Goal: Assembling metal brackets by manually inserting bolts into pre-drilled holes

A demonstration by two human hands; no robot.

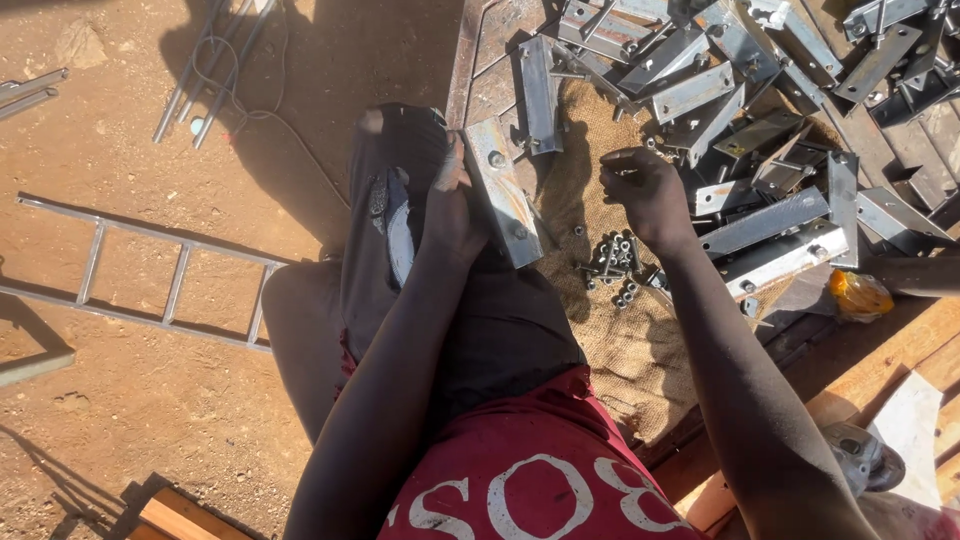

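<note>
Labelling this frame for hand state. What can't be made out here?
Head view, the only one:
- Left hand fingers: wrapped behind the metal bracket, so the grip is hidden.
- Right hand: fingertips curled in shadow; whether they pinch anything is unclear.
- Bolts on the burlap sack: too small to count or tell nuts from bolts.
- Bracket pile: cut off by top and right edges.
- Grey tool: half hidden by the right forearm.
</note>
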